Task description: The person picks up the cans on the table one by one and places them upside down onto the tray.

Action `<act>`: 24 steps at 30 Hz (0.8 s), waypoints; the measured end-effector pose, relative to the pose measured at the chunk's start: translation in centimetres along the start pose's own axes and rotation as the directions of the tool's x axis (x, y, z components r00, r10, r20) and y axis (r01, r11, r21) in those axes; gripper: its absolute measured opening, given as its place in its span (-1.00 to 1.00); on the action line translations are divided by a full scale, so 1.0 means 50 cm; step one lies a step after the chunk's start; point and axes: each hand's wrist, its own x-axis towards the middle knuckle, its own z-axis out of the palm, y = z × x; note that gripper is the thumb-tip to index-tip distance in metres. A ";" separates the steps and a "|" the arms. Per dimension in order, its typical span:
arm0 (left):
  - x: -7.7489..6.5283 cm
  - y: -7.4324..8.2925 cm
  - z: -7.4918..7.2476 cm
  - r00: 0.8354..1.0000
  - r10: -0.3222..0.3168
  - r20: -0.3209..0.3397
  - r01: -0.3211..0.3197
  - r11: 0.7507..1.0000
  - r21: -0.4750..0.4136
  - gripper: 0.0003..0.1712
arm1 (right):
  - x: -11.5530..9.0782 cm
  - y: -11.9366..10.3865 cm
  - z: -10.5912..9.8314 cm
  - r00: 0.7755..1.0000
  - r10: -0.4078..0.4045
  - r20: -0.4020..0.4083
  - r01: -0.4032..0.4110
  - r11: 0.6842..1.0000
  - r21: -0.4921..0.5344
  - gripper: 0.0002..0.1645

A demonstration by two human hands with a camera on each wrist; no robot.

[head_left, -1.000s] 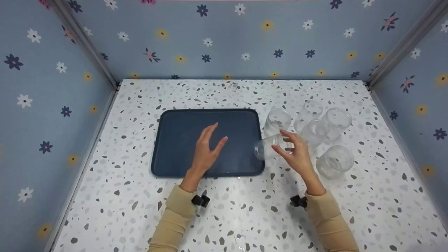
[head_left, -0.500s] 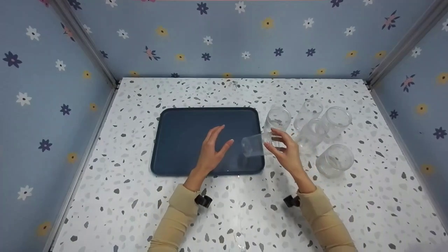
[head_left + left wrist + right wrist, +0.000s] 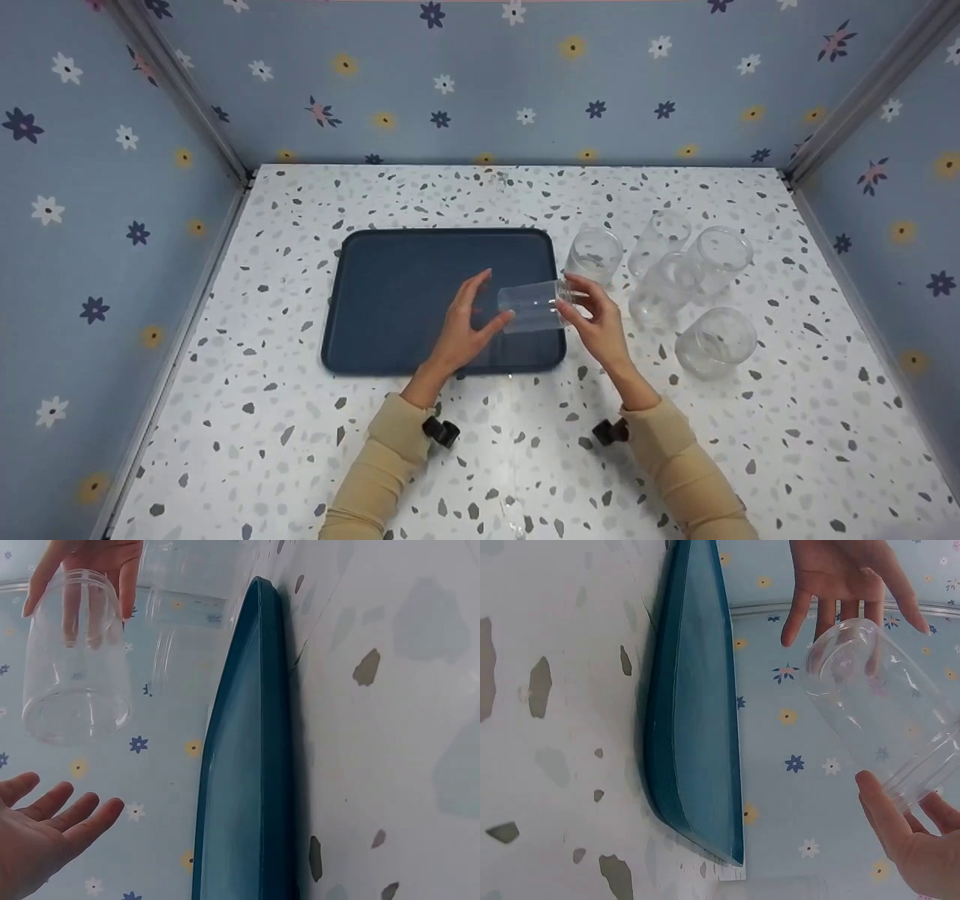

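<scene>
A clear plastic jar (image 3: 529, 306) is held on its side above the right half of the dark blue tray (image 3: 390, 360). My right hand (image 3: 604, 326) grips the jar round its threaded mouth, thumb on the near side. At the jar's base, my left hand (image 3: 460, 330) spreads its fingers and thumb apart. In the left wrist view a gap shows between the left hand (image 3: 52, 832) and the jar (image 3: 79, 682). Seen from the right wrist, the jar (image 3: 877, 697) looks see-through and without a lid.
Several more clear jars stand right of the tray; one jar (image 3: 595, 259) is close to its right edge, and another jar (image 3: 716, 346) is nearer the front. The speckled tabletop (image 3: 517, 450) is bounded by flowered walls (image 3: 480, 82).
My right hand has carried the jar leftward from the tray's right edge to over the tray. My left hand has shifted right, towards the jar's base.
</scene>
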 end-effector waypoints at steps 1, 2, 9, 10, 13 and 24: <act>0.000 0.009 -0.001 1.000 -0.001 0.003 0.001 1.000 -0.016 -0.26 | 0.001 0.001 0.002 1.000 0.002 -0.002 -0.002 1.000 0.014 -0.52; 0.000 0.019 -0.002 1.000 -0.001 0.005 0.001 1.000 -0.032 -0.27 | 0.002 0.002 0.003 1.000 0.002 -0.004 -0.002 1.000 0.024 -0.53; 0.003 0.049 -0.003 1.000 0.020 0.018 -0.018 0.991 -0.133 -0.32 | 0.008 0.037 0.007 0.998 0.064 0.022 -0.067 0.975 0.213 -0.54; 0.004 0.048 -0.002 1.000 0.025 0.017 -0.022 0.988 -0.150 -0.32 | 0.009 0.042 0.008 0.997 0.067 0.025 -0.071 0.969 0.236 -0.54; 0.006 0.044 0.000 0.999 0.035 0.006 -0.033 0.976 -0.214 -0.34 | 0.011 0.053 0.013 0.997 0.076 0.033 -0.082 0.958 0.274 -0.54; 0.007 0.041 0.008 0.998 -0.007 -0.057 -0.013 0.940 -0.340 -0.42 | 0.011 0.065 0.020 0.977 0.215 0.010 -0.211 0.947 0.241 -0.51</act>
